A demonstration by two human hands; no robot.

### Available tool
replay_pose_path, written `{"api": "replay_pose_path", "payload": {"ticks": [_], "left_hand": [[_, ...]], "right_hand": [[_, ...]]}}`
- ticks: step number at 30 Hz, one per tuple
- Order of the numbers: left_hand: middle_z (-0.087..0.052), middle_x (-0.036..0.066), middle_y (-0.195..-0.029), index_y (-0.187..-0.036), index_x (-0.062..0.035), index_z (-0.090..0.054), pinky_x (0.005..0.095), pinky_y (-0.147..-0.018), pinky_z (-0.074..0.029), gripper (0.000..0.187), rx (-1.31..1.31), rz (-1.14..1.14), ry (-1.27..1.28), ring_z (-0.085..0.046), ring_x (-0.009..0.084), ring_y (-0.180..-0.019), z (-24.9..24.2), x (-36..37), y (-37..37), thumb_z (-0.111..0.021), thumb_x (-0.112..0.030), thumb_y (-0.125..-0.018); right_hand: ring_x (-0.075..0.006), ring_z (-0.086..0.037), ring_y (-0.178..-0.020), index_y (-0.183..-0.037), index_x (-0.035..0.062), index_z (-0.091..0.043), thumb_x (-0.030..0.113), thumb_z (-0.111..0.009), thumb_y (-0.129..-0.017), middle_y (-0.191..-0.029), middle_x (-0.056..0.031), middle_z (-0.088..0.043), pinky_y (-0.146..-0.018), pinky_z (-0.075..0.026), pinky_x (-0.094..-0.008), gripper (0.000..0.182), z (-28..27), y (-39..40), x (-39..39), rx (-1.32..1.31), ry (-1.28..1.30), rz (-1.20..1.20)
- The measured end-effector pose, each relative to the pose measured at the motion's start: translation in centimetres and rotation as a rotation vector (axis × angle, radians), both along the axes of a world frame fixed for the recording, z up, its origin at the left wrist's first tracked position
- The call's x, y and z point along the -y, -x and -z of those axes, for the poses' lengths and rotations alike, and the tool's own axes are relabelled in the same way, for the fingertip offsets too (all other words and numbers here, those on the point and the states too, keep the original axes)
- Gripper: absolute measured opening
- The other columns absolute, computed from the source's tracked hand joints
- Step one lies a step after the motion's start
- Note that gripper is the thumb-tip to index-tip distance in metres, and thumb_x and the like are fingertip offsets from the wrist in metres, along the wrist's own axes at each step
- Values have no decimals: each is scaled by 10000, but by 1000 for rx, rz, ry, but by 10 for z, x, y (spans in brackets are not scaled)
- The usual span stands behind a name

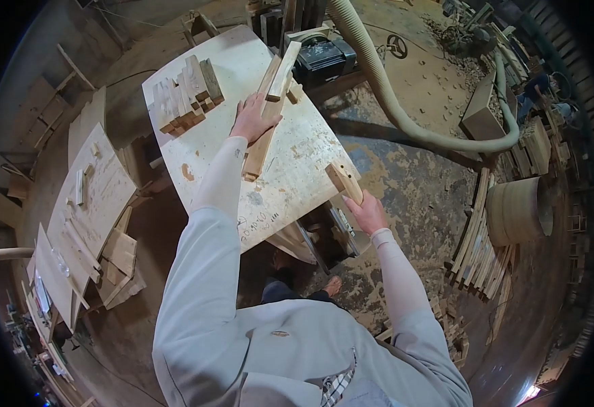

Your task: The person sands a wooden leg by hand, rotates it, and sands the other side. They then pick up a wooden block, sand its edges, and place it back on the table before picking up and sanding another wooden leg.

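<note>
Right hand [367, 211] closed around the near end of a wood block [344, 182], dark spots on its upper face; fingers on the far side hidden. Block is at the right edge of the pale worktable [175, 150]; can't tell if it touches the top. Left hand [255, 121] lies over a long brown board [262, 152] on the table, covering its middle; fingers partly spread, can't tell whether they grip or only press. Pale strip [284, 71] lies beyond that hand, overlapping other wood; exact contacts unclear. Block stack [185, 95] sits to the left, lower pieces mostly hidden. Black motor [323, 55] past the far edge, partly blocked by wood. Handwriting [258, 220] near the close edge, too small to read. Legs mostly hidden by the shirt [290, 325].
</note>
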State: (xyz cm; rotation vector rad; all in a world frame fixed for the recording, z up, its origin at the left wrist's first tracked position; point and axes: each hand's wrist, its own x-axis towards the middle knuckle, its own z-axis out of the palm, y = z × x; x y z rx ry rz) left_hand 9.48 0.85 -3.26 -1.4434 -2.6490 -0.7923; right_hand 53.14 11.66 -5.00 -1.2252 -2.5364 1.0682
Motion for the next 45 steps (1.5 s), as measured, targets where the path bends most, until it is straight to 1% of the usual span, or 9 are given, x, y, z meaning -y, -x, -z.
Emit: {"api": "replay_pose_path", "payload": {"ticks": [6,8,17,20,24,27,29,32,45], "left_hand": [[-403,284,-1720,-1635,-2,-429,532,-1358,-216,807,200,16,-167,-312,413,-1643,13,-2,14,-688,-483,-1041],[-443,306,-1685,-1552,27,-522,530,-1340,-264,658,-14,-101,-126,-351,442,-1615,43,-5,30,-655,-398,-1068],[-624,288,-1526,-1528,-13,-600,458,-1239,-464,537,439,17,-282,-589,454,-1434,-22,20,9,-645,-55,-994],[-643,282,-1495,-1501,-18,-616,462,-1214,-487,512,79,14,-321,-615,459,-1395,10,7,37,-621,-29,-990],[-654,269,-1486,-1485,-16,-615,447,-1167,-521,486,100,54,-270,-633,466,-1370,-23,7,27,-632,-40,-1000],[-628,257,-1520,-1489,-26,-593,507,-1206,-470,432,300,28,-230,-581,454,-1436,-34,14,15,-599,-130,-1071],[-546,233,-1642,-1587,-47,-531,563,-1314,-317,490,224,-13,-2,-456,429,-1571,-32,23,13,-524,-262,-1146],[-448,207,-1743,-1675,-66,-460,591,-1374,-143,554,197,23,8,-325,409,-1661,12,24,21,-434,-316,-1181],[-409,213,-1772,-1715,-60,-417,529,-1392,-135,598,219,51,59,-299,409,-1677,-2,5,26,-439,-337,-1185]], "right_hand": [[-507,-751,-1022,-1118,-10,-721,576,-750,-989,-1061,-299,-786,-898,-576,-565,600,-7,1,-2,7,14,-6],[-510,-751,-1016,-1114,-11,-719,576,-754,-988,-1052,-302,-785,-895,-575,-566,602,-14,1,-3,27,13,-2],[-519,-747,-1000,-1082,-14,-705,571,-774,-978,-1026,-311,-779,-872,-573,-573,598,-33,1,-7,54,81,-5],[-524,-745,-993,-1083,-10,-703,568,-776,-975,-1018,-309,-778,-868,-573,-576,593,-42,2,-5,42,99,-6],[-527,-743,-989,-1103,-3,-707,553,-775,-973,-1019,-308,-776,-869,-576,-585,575,-55,4,-6,88,115,1],[-529,-743,-990,-1107,4,-711,536,-770,-977,-1028,-308,-777,-868,-581,-588,551,-54,3,-7,74,133,2],[-529,-743,-988,-1104,6,-711,528,-770,-977,-1029,-309,-777,-865,-583,-590,541,-57,3,-6,65,150,12],[-529,-743,-983,-1099,7,-711,515,-772,-973,-1027,-310,-777,-858,-587,-593,527,-63,5,-8,62,143,13],[-532,-739,-961,-1081,7,-707,502,-779,-969,-996,-309,-774,-829,-583,-601,512,-62,5,-10,105,147,2]]}}
